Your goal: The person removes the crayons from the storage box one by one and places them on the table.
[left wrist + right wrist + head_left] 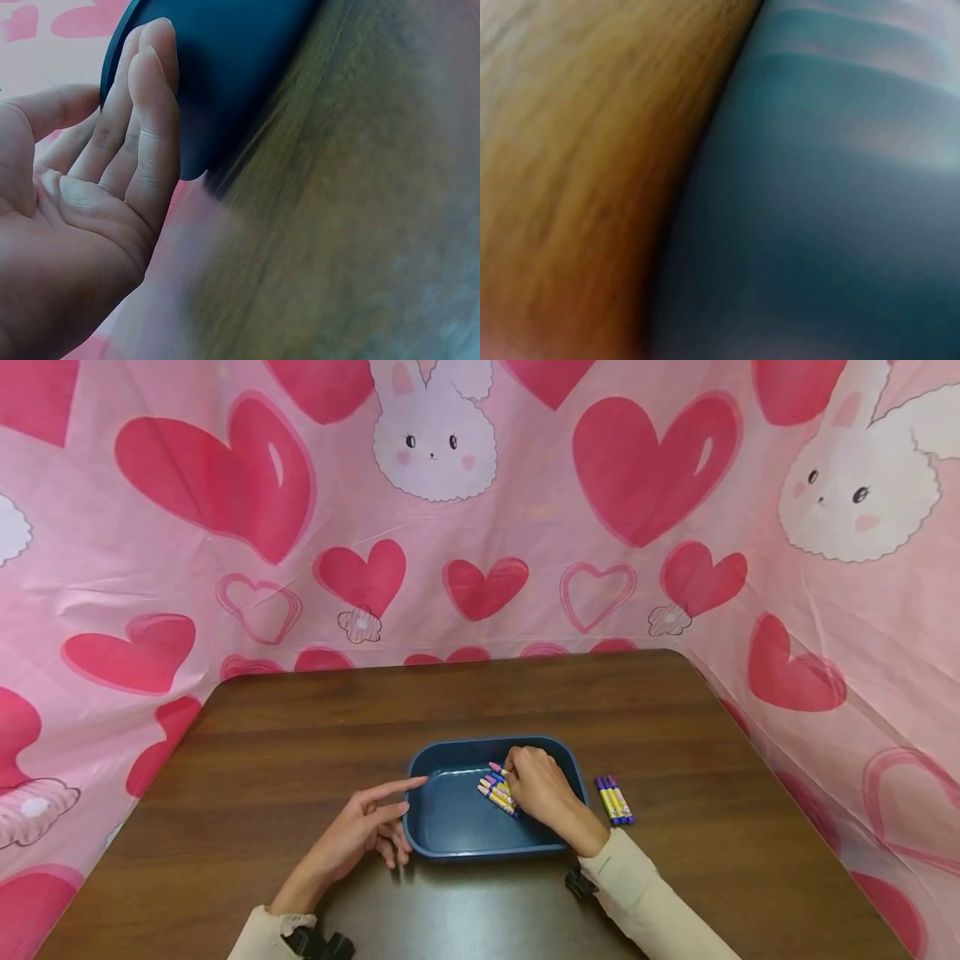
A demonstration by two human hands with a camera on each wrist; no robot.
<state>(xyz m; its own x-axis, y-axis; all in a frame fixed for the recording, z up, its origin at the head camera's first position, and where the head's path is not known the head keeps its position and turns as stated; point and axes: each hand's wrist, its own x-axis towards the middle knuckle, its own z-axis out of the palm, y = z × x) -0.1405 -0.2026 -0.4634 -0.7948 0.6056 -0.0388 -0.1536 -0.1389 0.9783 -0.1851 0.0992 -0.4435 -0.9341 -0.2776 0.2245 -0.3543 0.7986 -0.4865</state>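
Note:
A blue rectangular tray sits on the table, with several yellow-and-purple wrapped crayons lying side by side in its right half. Over these my right hand reaches in, its curled fingers pinching a pink-tipped crayon; part of that crayon is hidden. My left hand is at the tray's left side, index finger stretched over the rim and the other fingers loosely bent, holding nothing. In the left wrist view, its fingertips are close against the tray wall. The right wrist view has only the blurred tray side, no hand.
Outside the tray's right edge, several purple-tipped crayons lie in a row on the brown wooden table. A pink cloth with hearts and rabbits hangs behind the table and along its sides.

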